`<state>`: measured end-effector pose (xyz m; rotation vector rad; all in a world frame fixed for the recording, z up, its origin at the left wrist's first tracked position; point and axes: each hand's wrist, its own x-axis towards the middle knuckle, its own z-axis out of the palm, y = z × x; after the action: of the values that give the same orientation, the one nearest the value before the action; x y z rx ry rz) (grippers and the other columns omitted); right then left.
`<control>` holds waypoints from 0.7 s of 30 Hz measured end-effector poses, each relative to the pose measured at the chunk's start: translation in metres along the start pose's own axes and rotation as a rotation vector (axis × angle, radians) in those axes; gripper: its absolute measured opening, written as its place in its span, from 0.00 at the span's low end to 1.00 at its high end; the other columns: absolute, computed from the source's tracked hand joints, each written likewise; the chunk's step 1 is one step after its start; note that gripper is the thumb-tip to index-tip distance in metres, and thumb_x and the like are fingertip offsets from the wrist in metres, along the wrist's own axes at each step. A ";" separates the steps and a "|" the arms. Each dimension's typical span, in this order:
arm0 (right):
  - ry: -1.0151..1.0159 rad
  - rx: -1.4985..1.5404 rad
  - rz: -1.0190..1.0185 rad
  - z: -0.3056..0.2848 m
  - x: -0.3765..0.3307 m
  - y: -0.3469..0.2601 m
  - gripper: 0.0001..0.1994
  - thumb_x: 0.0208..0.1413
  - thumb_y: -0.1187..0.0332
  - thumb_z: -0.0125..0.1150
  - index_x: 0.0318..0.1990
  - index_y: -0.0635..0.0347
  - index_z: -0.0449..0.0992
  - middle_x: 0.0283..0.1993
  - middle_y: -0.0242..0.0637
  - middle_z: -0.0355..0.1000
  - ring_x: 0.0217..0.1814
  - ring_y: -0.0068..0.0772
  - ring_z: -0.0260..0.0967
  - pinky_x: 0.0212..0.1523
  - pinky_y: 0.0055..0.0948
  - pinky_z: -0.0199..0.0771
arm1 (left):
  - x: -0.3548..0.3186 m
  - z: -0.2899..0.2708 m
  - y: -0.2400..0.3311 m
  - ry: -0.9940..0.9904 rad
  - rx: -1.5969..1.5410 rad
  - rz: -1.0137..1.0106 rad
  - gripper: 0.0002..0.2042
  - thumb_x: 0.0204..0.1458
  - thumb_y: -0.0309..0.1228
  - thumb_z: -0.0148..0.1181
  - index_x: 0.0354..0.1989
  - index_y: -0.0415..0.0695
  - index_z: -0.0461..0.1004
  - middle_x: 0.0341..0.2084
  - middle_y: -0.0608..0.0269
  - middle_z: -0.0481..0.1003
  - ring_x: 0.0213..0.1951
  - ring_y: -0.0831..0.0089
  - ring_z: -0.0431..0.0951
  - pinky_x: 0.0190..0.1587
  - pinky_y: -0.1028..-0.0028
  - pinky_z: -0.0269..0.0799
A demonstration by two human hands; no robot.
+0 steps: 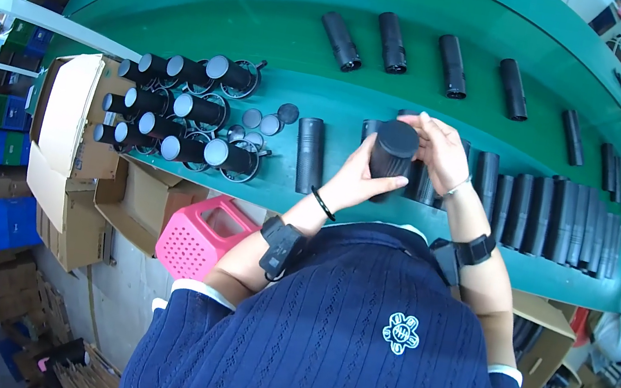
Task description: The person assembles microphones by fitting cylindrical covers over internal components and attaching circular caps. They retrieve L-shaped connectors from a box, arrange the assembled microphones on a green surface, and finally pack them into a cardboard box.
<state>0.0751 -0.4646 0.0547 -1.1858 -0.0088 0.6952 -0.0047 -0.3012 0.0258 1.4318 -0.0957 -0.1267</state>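
In the middle, close in front of my body, my left hand [355,175] is wrapped round a black cylindrical tube [394,159], its round, flat end facing up. My right hand [443,158] is at the tube's right side with bent fingers. A small dark edge [407,115] shows by its fingertips; whether those fingers pinch it or the tube is unclear. Just left of my left hand, a black ribbed tube [309,155] lies on the green tabletop [280,180]. Several similar tubes [539,216] lie side by side to the right, some partly hidden behind my hands.
More black tubes [451,66] lie spaced out along the far side. To the left are black cylinders with grey round ends [194,108] on ring-shaped holders, beside loose grey discs [252,118]. Below the table edge are a pink plastic stool [204,240] and open cardboard boxes [139,201].
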 end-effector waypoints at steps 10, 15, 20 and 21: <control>-0.301 -0.134 -0.269 0.007 -0.012 0.007 0.19 0.59 0.63 0.51 0.53 0.67 0.71 0.57 0.41 0.65 0.60 0.32 0.61 0.61 0.31 0.56 | 0.007 -0.010 -0.019 -0.057 -0.023 -0.014 0.37 0.38 0.25 0.70 0.58 0.40 0.55 0.50 0.59 0.63 0.55 0.72 0.64 0.57 0.72 0.61; -0.266 -0.199 -0.276 0.005 -0.004 0.015 0.19 0.61 0.60 0.48 0.51 0.65 0.73 0.56 0.40 0.67 0.59 0.31 0.62 0.61 0.29 0.57 | 0.004 -0.010 -0.030 -0.040 -0.107 -0.036 0.36 0.40 0.23 0.69 0.58 0.41 0.55 0.50 0.60 0.64 0.54 0.73 0.64 0.57 0.72 0.61; -0.211 -0.252 -0.213 -0.003 -0.004 0.015 0.23 0.58 0.60 0.53 0.57 0.65 0.67 0.61 0.38 0.61 0.60 0.30 0.58 0.58 0.29 0.57 | 0.005 -0.013 -0.026 -0.038 -0.429 -0.147 0.32 0.43 0.20 0.66 0.57 0.43 0.57 0.48 0.63 0.67 0.52 0.74 0.67 0.57 0.71 0.62; -0.235 -0.509 -0.270 0.001 -0.012 0.010 0.27 0.54 0.62 0.58 0.60 0.64 0.62 0.63 0.38 0.58 0.63 0.32 0.55 0.61 0.31 0.55 | 0.006 -0.012 -0.023 -0.024 -0.546 -0.148 0.31 0.44 0.20 0.65 0.57 0.43 0.58 0.47 0.64 0.68 0.51 0.74 0.68 0.57 0.70 0.62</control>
<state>0.0602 -0.4678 0.0503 -1.5431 -0.5615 0.6050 0.0023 -0.2934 0.0009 0.8911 0.0262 -0.2696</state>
